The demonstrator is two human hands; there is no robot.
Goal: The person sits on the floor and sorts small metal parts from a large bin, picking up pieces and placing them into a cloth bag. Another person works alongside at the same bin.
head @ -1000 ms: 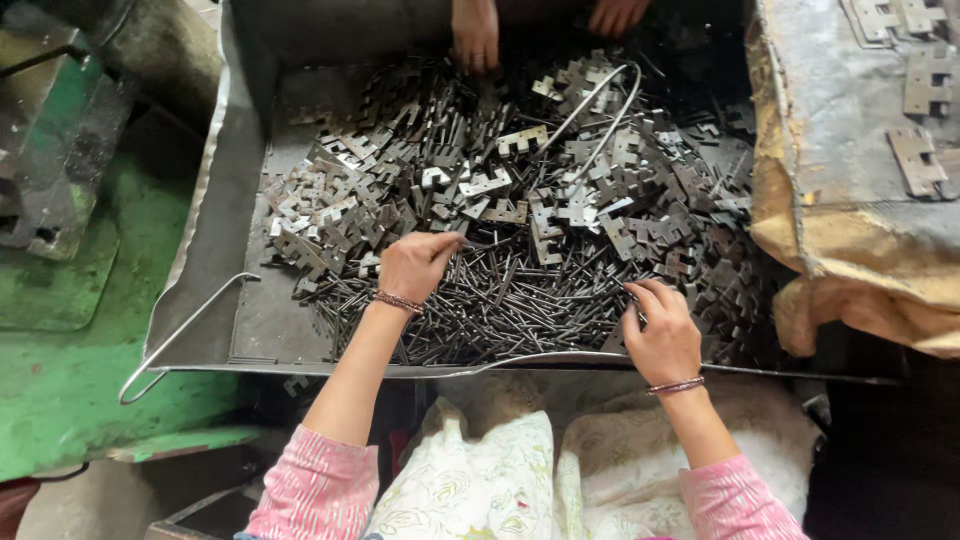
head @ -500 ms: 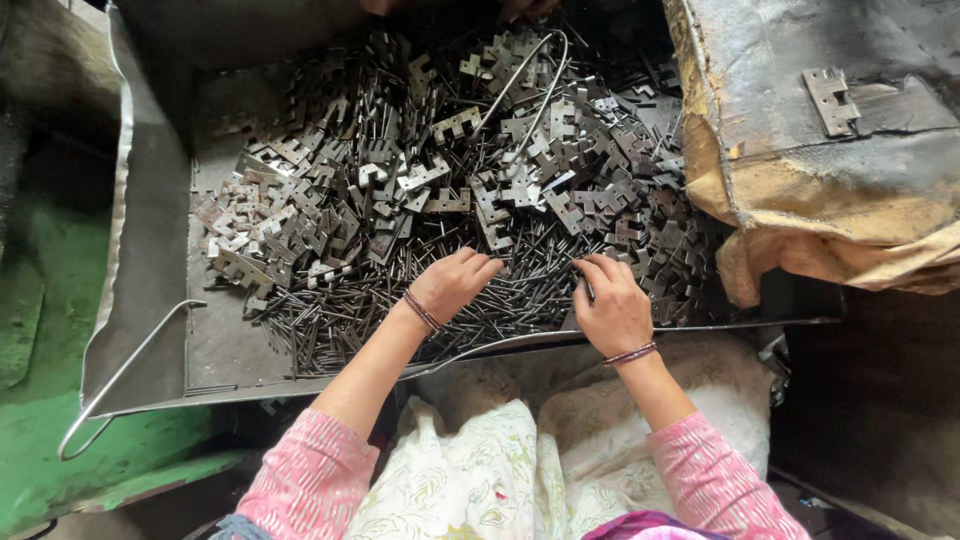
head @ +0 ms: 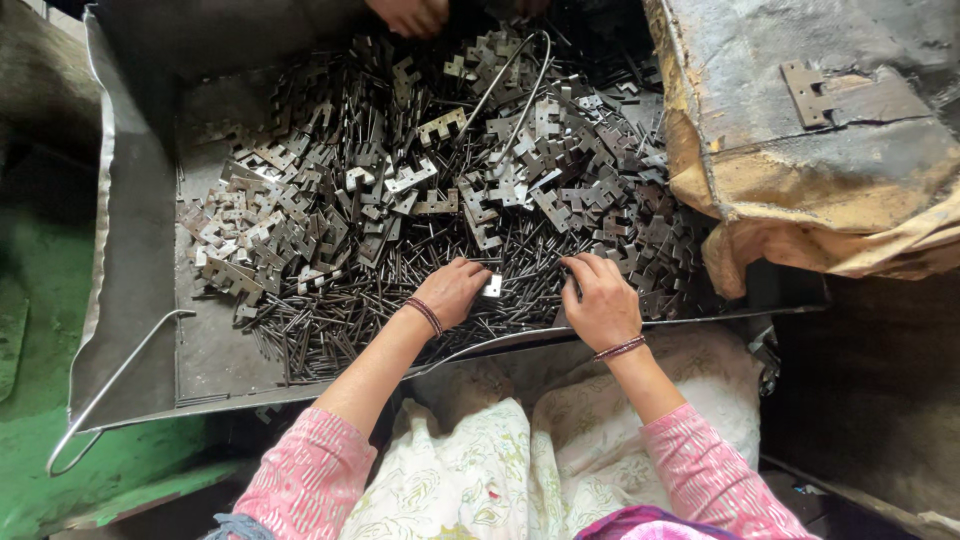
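1. Left hand (head: 452, 290), lower centre of frame, rests palm-down on the heap of dark metal pins (head: 400, 310). Fingers curled narrow around a small bright hinge plate (head: 492, 286), which shows at the fingertips.
2. Right hand (head: 600, 300), just right of the left, also palm-down on the pins. Fingers bent and close together; cannot tell whether they hold anything.
3. Both hands lie near the front edge of a large metal tray (head: 135, 250) that fills the upper centre of the frame.
4. Notched hinge plates (head: 400, 180) are piled across the middle and back of the tray; the pins lie mostly in the front part, under and around the hands.
5. A bent wire loop (head: 515, 85) lies on top of the plates, upper centre.
6. Another person's hand (head: 410, 15) reaches into the tray at the top edge.
7. Brown sack (head: 800, 180) at upper right, with one hinge plate lying on it.
8. Wire handle (head: 110, 385) projects from the tray at lower left.
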